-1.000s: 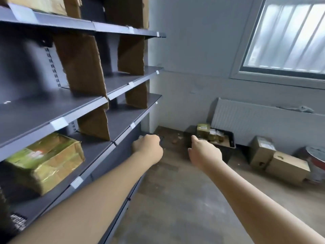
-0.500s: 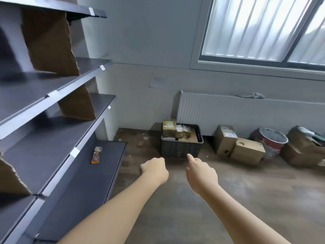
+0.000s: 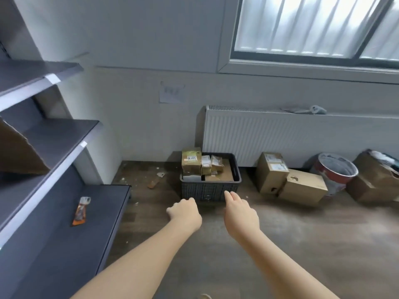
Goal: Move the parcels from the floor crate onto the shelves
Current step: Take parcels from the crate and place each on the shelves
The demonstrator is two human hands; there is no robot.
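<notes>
two bare hands are hanging forward over the floor (image 3: 280, 244), near the dark crate (image 3: 210, 188) and holding nothing: the left hand (image 3: 186, 213) is making a fist, the right hand (image 3: 240, 212) is lying looser and straighter. several brown parcels (image 3: 200, 165) are sitting in the crate by the radiator (image 3: 259, 134), well apart from the grey shelves (image 3: 54, 147) at left.

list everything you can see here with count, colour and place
crate: one, dark grey, floor below radiator
parcels: at least four, brown, in crate
shelves: three, grey, left
packet: one, orange, lowest shelf
cardboard sheet: one, brown, middle shelf
radiator: one, white, back wall
boxes: three, brown, floor right of crate
bucket: one, red, among boxes
window: one, white frame, upper right
paper: one, white, wall
left hand: curled, empty, near crate
right hand: relaxed, empty, near crate
</notes>
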